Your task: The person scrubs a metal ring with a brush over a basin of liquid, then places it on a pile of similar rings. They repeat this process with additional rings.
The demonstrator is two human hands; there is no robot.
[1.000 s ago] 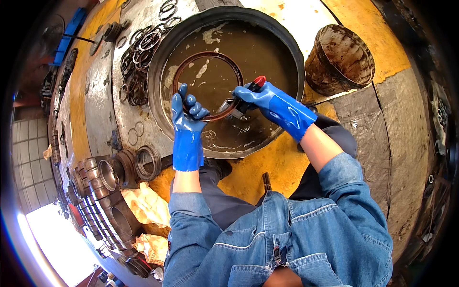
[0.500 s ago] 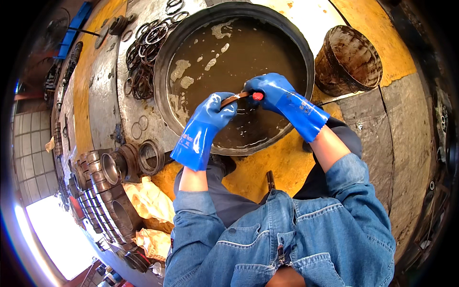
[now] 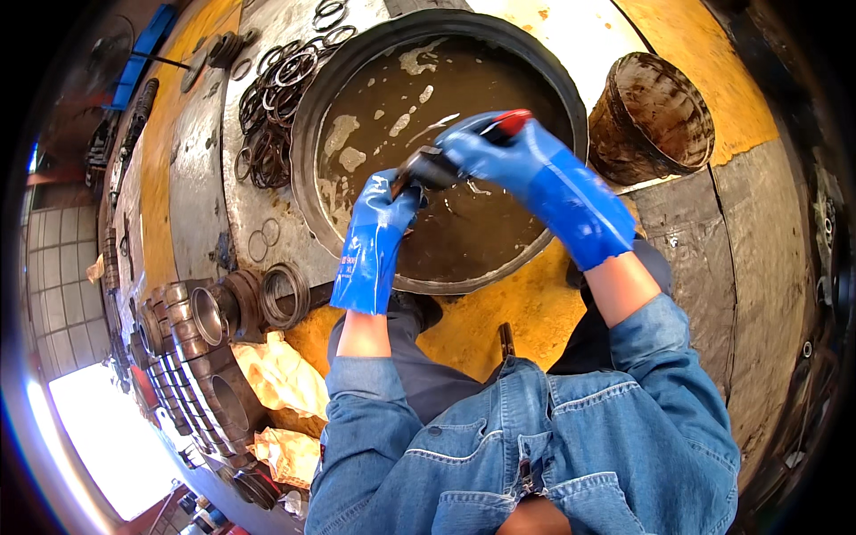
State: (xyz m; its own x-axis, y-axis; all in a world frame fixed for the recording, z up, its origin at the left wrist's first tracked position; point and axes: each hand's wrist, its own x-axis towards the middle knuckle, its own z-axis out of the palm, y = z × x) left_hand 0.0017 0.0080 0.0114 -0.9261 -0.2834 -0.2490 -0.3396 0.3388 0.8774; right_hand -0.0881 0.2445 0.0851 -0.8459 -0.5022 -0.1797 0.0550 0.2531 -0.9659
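Observation:
My left hand (image 3: 374, 214), in a blue rubber glove, is closed around a brownish metal ring (image 3: 402, 182); most of the ring is hidden by the glove and the tool. In my gloved right hand (image 3: 508, 160) is a black-handled tool (image 3: 433, 168) with a red end, gripped by closed fingers. Its black head is blurred and lies against or just over the ring, so its exact kind is unclear. Both hands are above a wide, dark round basin (image 3: 306, 169) of murky brown liquid with patches of foam.
A heap of dark rings (image 3: 266, 134) lies left of the basin. To its right stands a grimy, rusty bucket (image 3: 615, 134). Ring stacks (image 3: 285, 296) and metal cylinders (image 3: 209, 314) are at the lower left, beside crumpled brown paper (image 3: 283, 379).
The right hand has swung and turned, bringing the tool's black head into sight toward the left hand and its red end up to the right. My left hand has tilted more upright, moving slightly left.

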